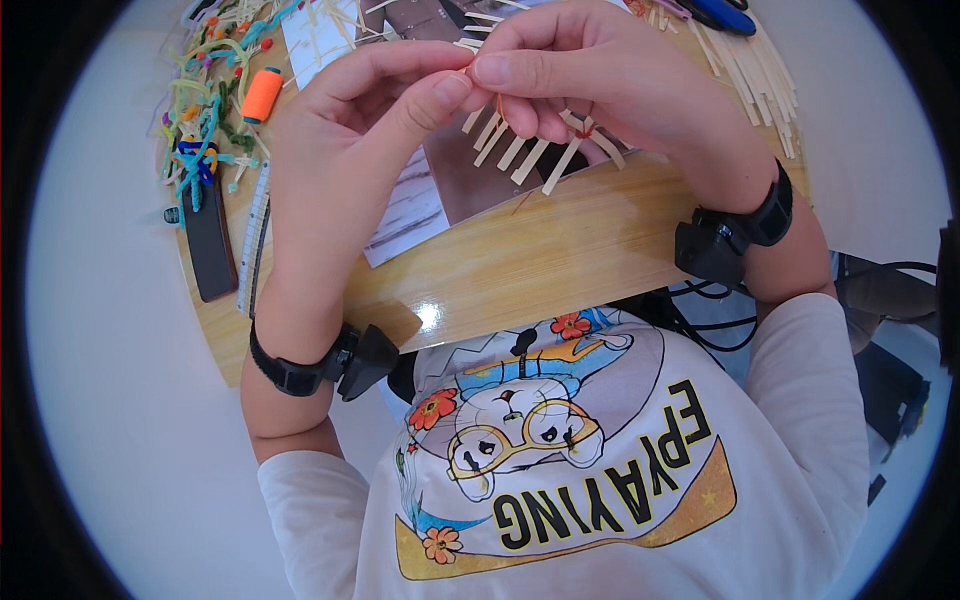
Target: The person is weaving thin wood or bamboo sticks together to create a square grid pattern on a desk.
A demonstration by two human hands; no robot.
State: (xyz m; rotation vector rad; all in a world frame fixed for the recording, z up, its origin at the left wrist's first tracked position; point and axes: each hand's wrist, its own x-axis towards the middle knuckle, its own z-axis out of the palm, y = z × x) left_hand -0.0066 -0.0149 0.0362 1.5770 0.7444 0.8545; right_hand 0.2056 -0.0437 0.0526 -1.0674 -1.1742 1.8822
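My left hand [405, 100] and my right hand [560, 75] meet over the far part of the table, thumbs and forefingers pinched together at the same spot. A thin orange thread [501, 106] runs down from the pinch. Below and behind my fingers is a piece made of several pale, flat wooden strips [518, 160], fanned out like ribs, with orange thread knotted round them near the right end. Its upper part is mostly hidden by my hands. Whether my right hand's lower fingers also grip the strips is hard to see.
An orange thread spool [262, 95] stands at the left, beside a tangle of coloured pipe cleaners [205, 110]. Nearer lie a dark flat bar [208, 240] and a clear ruler [255, 240]. Loose strips [755, 85] and blue-handled scissors [722, 14] lie far right. Printed sheets [410, 215] lie underneath.
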